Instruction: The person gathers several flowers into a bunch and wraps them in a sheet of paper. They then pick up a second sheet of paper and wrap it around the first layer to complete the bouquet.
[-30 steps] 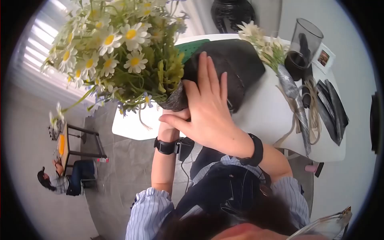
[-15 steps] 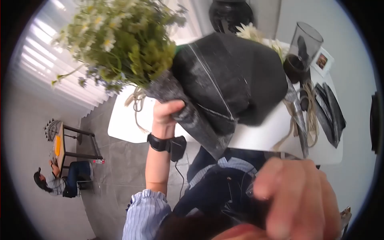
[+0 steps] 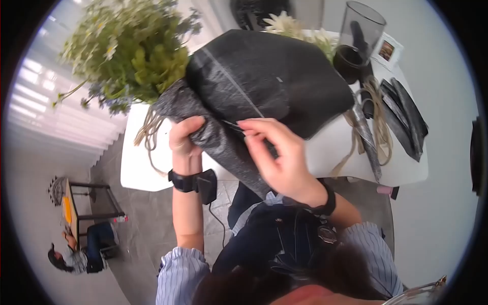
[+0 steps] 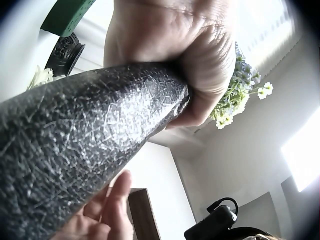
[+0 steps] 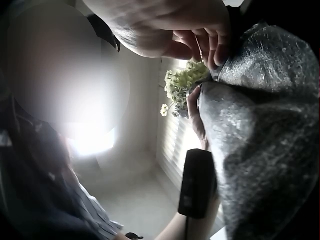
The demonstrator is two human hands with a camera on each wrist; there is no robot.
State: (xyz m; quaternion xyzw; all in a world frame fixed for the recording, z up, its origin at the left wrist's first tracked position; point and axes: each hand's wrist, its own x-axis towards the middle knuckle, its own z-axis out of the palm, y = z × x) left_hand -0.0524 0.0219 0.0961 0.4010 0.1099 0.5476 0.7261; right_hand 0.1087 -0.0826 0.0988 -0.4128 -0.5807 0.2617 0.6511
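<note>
Left hand point(image 3: 185, 137): curled firmly round a speckled dark sleeve point(image 3: 221, 145), thumb laid over its near face. The sleeve encloses the lower part of a bouquet of white daisies and greenery point(image 3: 137, 61), which is held above the left side of a white table point(image 3: 140, 170), blooms toward the far left. The sleeve's narrow end points near and right, toward the person's body.

Right hand point(image 3: 279, 155): thumb and forefinger drawn together in a pinch at the edge of a black sheet point(image 3: 274, 76), where it meets the sleeve — a thin pale line shows at the fingertips. The sheet spreads broad to the far right of the sleeve; whether the two are one piece cannot be told.

A loop of twine point(image 3: 148, 129) hangs over the table's left part, just beside the sleeve. On the table's right side: a clear vase point(image 3: 362, 25), a dark cup point(image 3: 351, 68), a framed picture point(image 3: 387, 52), a coil of twine point(image 3: 384, 124) and folded dark wrappers point(image 3: 406, 117). Cream flowers point(image 3: 282, 24) show beyond the sheet. At near left, well apart, a second person point(image 3: 86, 251) sits at a wooden table point(image 3: 74, 208).
</note>
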